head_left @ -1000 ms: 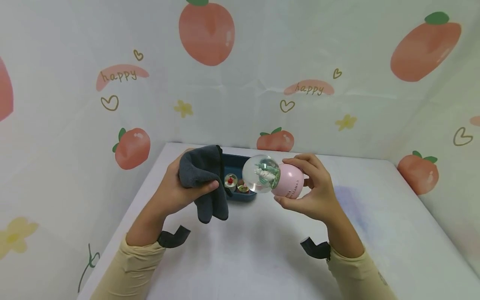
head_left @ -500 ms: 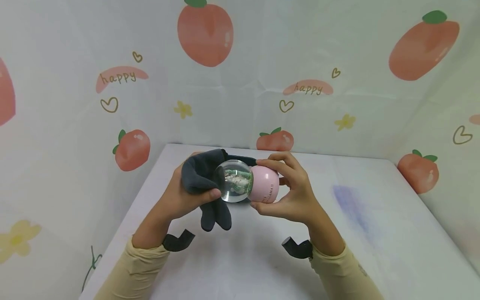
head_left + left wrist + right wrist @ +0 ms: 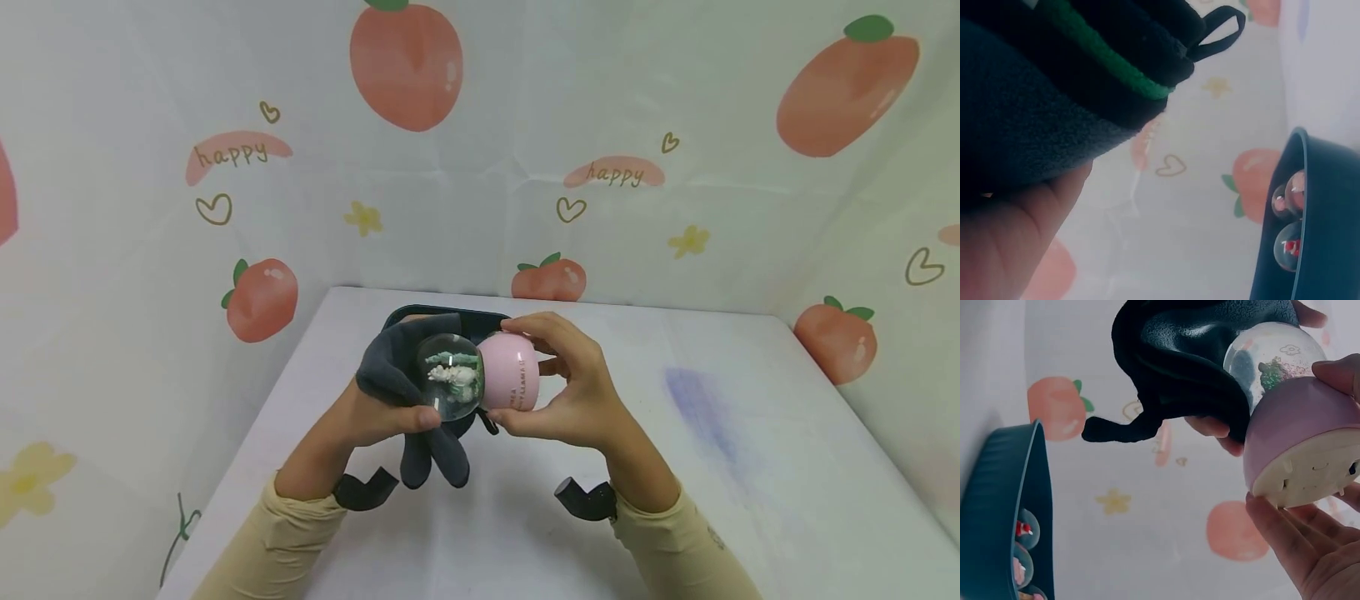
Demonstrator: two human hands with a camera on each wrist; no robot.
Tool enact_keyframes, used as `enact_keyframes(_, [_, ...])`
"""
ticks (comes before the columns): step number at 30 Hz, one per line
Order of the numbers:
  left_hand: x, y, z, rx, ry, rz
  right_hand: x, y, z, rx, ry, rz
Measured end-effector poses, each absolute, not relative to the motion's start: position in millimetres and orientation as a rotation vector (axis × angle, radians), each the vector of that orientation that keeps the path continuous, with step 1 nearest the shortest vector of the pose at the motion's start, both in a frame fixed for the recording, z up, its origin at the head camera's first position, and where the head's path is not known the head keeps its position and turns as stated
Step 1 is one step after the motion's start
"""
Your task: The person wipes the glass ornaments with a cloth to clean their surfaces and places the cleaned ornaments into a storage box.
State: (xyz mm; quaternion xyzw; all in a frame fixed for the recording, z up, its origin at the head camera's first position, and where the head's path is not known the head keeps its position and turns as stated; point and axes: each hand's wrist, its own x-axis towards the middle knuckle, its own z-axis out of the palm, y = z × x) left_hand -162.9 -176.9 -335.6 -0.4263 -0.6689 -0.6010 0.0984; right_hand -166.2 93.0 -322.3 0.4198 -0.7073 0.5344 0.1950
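A snow globe [image 3: 512,372] with a pink base lies sideways in the air, its clear ball toward the left. My right hand [image 3: 573,383] grips the base between thumb and fingers; the right wrist view shows the pale underside of the base [image 3: 1313,469]. In my left hand [image 3: 375,417] is a dark grey cloth [image 3: 390,358], wrapped against the ball, with its ends hanging below. The left thumb lies at the lower edge of the ball. In the left wrist view the cloth [image 3: 1054,119] shows a green stripe and a small loop, and covers most of the fingers.
Behind the hands on the white table [image 3: 750,400] stands a dark blue tray [image 3: 480,319], partly hidden. Several small globes [image 3: 1288,247] sit in it. A peach-printed white sheet [image 3: 480,167] hangs at the back and sides.
My right hand has brought the snow globe leftward, and its ball now sits in the cloth. The left hand has shifted slightly right and down.
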Motion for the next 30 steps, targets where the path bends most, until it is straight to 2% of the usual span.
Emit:
enact_keyframes(18, [-156, -168, -326, -1.359, -1.653, -1.852, -169, 90, -328, 1.368, -1.828, 1.719])
enact_keyframes(26, [-153, -166, -323, -1.341, -1.622, -1.817, -169, 94, -331, 1.211, -2.069, 1.937])
enact_keyframes(30, [-152, -165, -325, -1.343, -1.636, -1.847, -169, 94, -333, 1.219, -2.123, 2.022])
